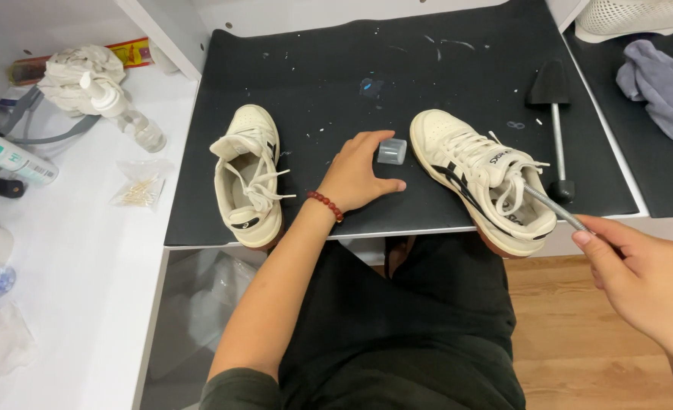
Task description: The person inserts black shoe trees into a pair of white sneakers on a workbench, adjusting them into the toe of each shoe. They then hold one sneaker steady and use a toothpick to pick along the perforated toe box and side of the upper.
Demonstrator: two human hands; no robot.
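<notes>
The left hand (359, 173) rests spread on the black mat (329, 68), fingertips touching a small grey cap (391, 150). The right hand (640, 277) pinches a metal rod (553, 206) reaching into the cream shoe (482, 178) between both hands; a second shoe (247, 176) lies left.

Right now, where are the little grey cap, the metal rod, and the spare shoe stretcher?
small grey cap (392, 150), head view, on its side wall, by the left hand's fingers.
metal rod (553, 206), head view, mid-shaft, between right shoe and right hand.
black shoe stretcher (549, 83), head view, on its black wedge.
</notes>
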